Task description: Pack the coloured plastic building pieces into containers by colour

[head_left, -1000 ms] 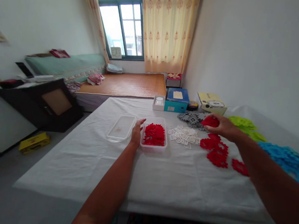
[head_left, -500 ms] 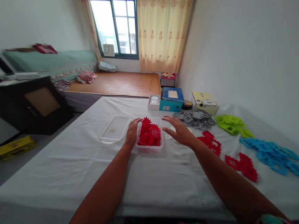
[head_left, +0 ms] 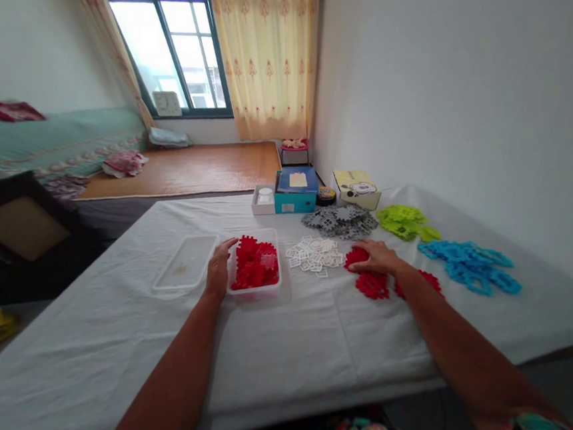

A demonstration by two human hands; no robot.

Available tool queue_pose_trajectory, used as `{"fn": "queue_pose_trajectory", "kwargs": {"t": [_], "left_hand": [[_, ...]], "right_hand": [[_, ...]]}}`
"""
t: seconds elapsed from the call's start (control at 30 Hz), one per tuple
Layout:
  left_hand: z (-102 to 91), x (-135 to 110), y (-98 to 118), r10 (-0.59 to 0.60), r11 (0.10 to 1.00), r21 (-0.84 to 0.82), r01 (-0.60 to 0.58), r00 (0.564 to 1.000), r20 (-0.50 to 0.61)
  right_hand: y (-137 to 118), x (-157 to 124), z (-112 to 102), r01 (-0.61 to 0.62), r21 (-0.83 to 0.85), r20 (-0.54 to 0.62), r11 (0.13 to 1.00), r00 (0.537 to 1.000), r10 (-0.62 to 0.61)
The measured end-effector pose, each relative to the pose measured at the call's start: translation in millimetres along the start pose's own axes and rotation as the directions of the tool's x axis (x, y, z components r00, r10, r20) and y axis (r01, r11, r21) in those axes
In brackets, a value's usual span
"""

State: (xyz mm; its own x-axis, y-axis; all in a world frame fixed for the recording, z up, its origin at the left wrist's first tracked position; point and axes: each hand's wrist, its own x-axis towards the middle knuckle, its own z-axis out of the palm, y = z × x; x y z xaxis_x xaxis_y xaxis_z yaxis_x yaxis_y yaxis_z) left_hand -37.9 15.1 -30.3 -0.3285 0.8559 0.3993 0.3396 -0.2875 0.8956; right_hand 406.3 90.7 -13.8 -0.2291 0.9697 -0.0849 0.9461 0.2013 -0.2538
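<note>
A clear plastic box (head_left: 253,293) full of red interlocking plastic pieces (head_left: 256,266) stands on the white-covered table. My left hand (head_left: 219,268) rests along the box's left wall, fingers extended. Out to the right, my right hand (head_left: 380,257) reaches over a group of loose red interlocking pieces (head_left: 372,286), its thumb and fingers around one red piece (head_left: 356,256). Between box and right hand lies a heap of small white square pieces (head_left: 316,254). The box's clear lid (head_left: 185,262) lies flat left of my left hand.
Grey pieces (head_left: 341,221), lime-green pieces (head_left: 405,222) and blue pieces (head_left: 470,264) are piled along the back and right. Behind stand a blue box (head_left: 296,190), a small white box (head_left: 263,201) and a yellow carton (head_left: 356,189).
My right hand has moved right, from beside the box to the loose red pieces, uncovering the white heap. My left hand stays at the box. The view has turned rightward.
</note>
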Motion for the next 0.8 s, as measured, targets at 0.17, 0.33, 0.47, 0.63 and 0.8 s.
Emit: {"fn": "queue_pose_trajectory", "kwargs": {"t": [0.17,0.33,0.47,0.63,0.8], "left_hand": [[-0.4,2,-6,-0.007,1.0,-0.012,0.007,1.0,0.007],[0.5,3,-8,-0.006,0.999,-0.032,0.007,1.0,0.028],[0.3,3,-9,-0.016,0.999,-0.039,0.018,0.999,0.034],[0.1,4,-11,0.003,0.999,-0.032,-0.002,0.999,0.035],[2.5,0,-7,0.023,0.999,-0.04,-0.022,1.0,0.017]], "right_hand": [[6,0,-6,0.156,0.122,-0.092,0.98,0.985,-0.145],[10,-4,-5,0.127,0.116,-0.197,0.985,0.975,-0.103],[7,-5,-2,0.111,0.013,-0.264,0.994,0.959,-0.104],[9,-6,-5,0.154,0.046,-0.322,0.987,0.938,-0.131],[-8,-6,-25,0.162,0.207,-0.412,0.965,0.909,-0.064]]}}
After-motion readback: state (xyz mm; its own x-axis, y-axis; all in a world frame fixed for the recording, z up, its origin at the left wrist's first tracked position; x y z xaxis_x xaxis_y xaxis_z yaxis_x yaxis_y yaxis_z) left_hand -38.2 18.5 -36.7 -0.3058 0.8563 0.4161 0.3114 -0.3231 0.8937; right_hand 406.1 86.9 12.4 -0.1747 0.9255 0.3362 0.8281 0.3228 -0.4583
